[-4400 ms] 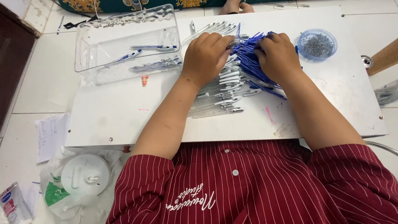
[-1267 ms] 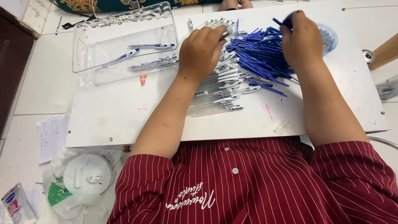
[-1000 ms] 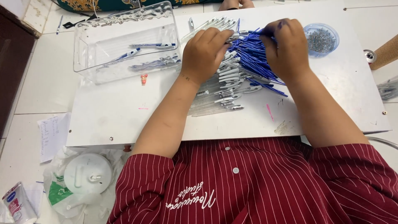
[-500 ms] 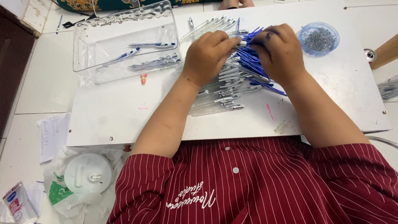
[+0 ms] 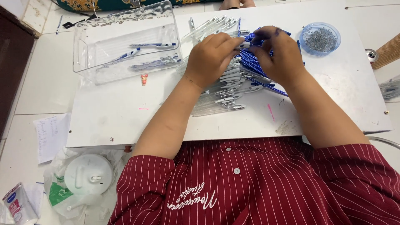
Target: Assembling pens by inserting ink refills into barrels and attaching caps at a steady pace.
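Note:
My left hand (image 5: 212, 58) rests over a pile of clear pen barrels (image 5: 223, 98) on the white board (image 5: 125, 121), its fingers pinched on one barrel. My right hand (image 5: 280, 56) lies over a heap of blue pen refills (image 5: 254, 66) and pinches a blue refill. The fingertips of both hands meet above the piles. A small blue bowl of tiny metal springs (image 5: 320, 38) stands just right of my right hand.
A clear plastic tray (image 5: 125, 41) holding a few assembled pens sits at the board's back left. On the floor to the left lie a paper sheet (image 5: 50, 135), a white round lid (image 5: 88, 174) on a plastic bag, and a small packet (image 5: 16, 204).
My right hand reached to the blue bowl, then came back to the refill heap. Both hands have since drawn together, fingertips meeting over the piles.

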